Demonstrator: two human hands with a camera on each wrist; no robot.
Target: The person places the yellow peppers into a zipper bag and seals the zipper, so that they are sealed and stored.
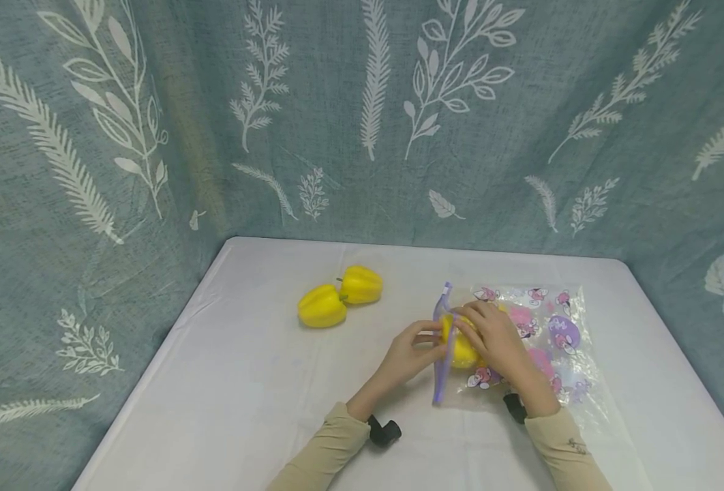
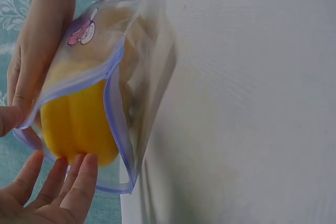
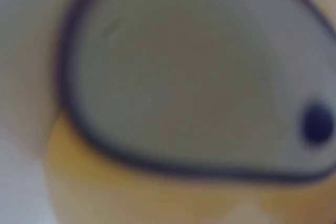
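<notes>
A clear zip bag (image 1: 573,372) with pink and purple cartoon prints lies on the table, its lilac zip rim (image 1: 438,392) parted on the left side. Just inside that mouth is a yellow bell pepper (image 2: 79,121). My left hand (image 1: 405,356) is at the mouth, fingers extended with their tips against the pepper's end. From the other side my right hand (image 1: 497,337) holds the bag near its rim, over the pepper. More yellow shows deeper in the bag, partly covered by that hand. The right wrist view is blurred, with a dark outline and yellow below.
Two more yellow bell peppers, a front one (image 1: 322,307) and a rear one (image 1: 362,285), rest together left of the bag. Black wrist cameras (image 1: 384,434) hang under both wrists. A patterned blue-green curtain (image 1: 337,123) stands behind the white table (image 1: 245,382).
</notes>
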